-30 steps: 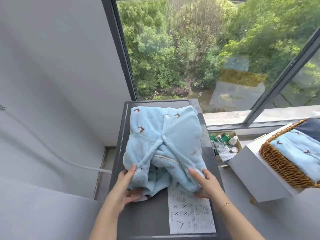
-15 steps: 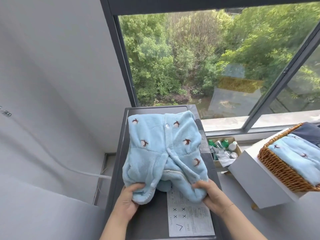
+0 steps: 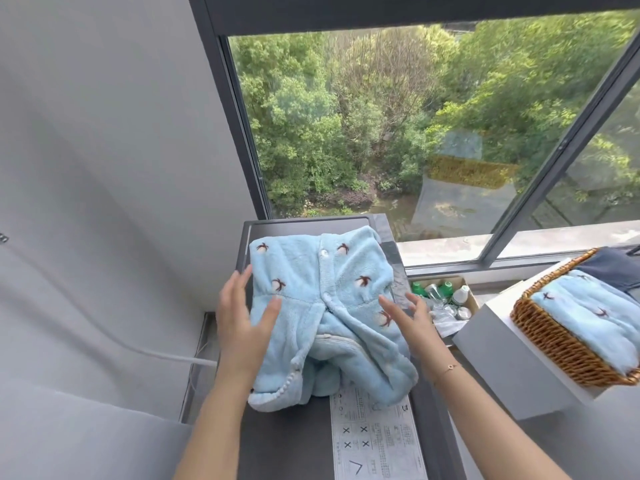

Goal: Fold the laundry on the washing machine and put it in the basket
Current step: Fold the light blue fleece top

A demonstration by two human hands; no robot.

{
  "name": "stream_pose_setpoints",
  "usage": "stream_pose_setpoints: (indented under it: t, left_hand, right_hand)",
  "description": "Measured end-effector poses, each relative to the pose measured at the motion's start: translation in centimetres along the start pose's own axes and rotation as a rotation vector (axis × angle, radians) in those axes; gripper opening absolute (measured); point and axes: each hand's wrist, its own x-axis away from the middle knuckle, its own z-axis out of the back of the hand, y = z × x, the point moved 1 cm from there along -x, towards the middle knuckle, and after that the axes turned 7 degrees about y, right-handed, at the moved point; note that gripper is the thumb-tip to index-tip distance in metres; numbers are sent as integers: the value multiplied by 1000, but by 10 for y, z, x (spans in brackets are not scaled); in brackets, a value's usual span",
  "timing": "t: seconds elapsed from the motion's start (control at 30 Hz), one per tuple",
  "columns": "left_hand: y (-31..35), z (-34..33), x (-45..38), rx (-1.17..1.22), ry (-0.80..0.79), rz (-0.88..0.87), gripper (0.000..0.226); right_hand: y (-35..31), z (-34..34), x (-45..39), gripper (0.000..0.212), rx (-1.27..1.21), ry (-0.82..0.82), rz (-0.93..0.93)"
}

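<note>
Fingers (image 3: 273,308) of the left hand (image 3: 242,317) straight and spread, thumb tip touching the left part of the pale blue fleece garment with small brown embroidered motifs (image 3: 322,306); nothing gripped. Right hand (image 3: 410,320) likewise spread, fingers extended over the garment's right side, hovering or just brushing the fleece; cannot tell whether there is contact. No pinch on either side.

Nearest the camera: a white printed instruction sheet (image 3: 377,441) lies flat on the dark grey top of the washing machine (image 3: 287,441), its far edge tucked under the garment's near hem.

Garment sits mid-top, lying between the two hands. Snap-button placket runs up the centre. Upper part lies fairly flat; near edge is bunched and lumpy, with layers showing underneath. Reads as partly folded, not yet a neat packet.

To the right, lower down beside the machine: an open cardboard box of small green and white bottles (image 3: 446,296). Further right, a woven brown wicker basket (image 3: 561,344) stands on a white box (image 3: 512,365), well apart from the machine. Inside it, a folded item in the same blue fleece (image 3: 588,313) and a dark navy piece (image 3: 613,268) behind it.

Far: large window, trees below.

Progress, as judged: at least two items already in the basket. This garment still needs its folds tidied or finished, then carrying across to the basket. No other loose laundry visible on the machine.
</note>
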Motion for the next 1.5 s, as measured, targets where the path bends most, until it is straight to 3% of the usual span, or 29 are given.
stream_pose_setpoints:
  t: [0.07, 0.13, 0.27, 0.37, 0.47, 0.53, 0.73, 0.8, 0.9, 1.0, 1.1, 1.3, 1.5]
  left_hand:
    - [-17, -33, 1, -390, -98, -227, 61]
    - [-46, -62, 17, -640, -269, -287, 57]
    - [-74, -80, 32, -721, -328, -276, 57]
    - [-71, -82, 22, -613, -251, -135, 62]
    - [-64, -76, 17, -394, 10, 234, 82]
    - [-61, -68, 6, -291, 57, 457, 88]
    - [-82, -53, -13, -78, -1, 695, 123]
    - [-83, -50, -11, -7, -66, 761, 115]
    - [-78, -48, -13, 251, -246, 857, 87]
    - [-67, -46, -9, 383, -368, 884, 60]
    - [-65, -55, 4, 438, -386, 809, 62]
    - [-30, -78, 16, 559, -640, 797, 67]
    - [21, -116, 39, 551, -718, 728, 57]
  right_hand:
    - [-4, -21, -6, 109, 12, 24, 40]
    - [8, -38, -9, 98, 171, 92, 34]
    - [29, -43, -12, 90, 229, 260, 51]
    - [27, -40, -26, 93, 256, 227, -27]
    - [20, -37, -37, 85, 211, 127, -80]
    - [19, -35, -40, 76, 176, 88, -110]
    - [15, -31, -39, 55, 1, -154, -186]
    - [13, -28, -37, 43, -58, -217, -203]
    - [14, -24, -32, 49, -147, -248, -259]
    - [24, -22, -19, 61, -304, -241, -336]
    - [33, -14, -9, 67, -382, -158, -309]
    - [32, 29, 19, 60, -643, -87, -207]
    - [42, 93, 31, 58, -790, -18, -167]
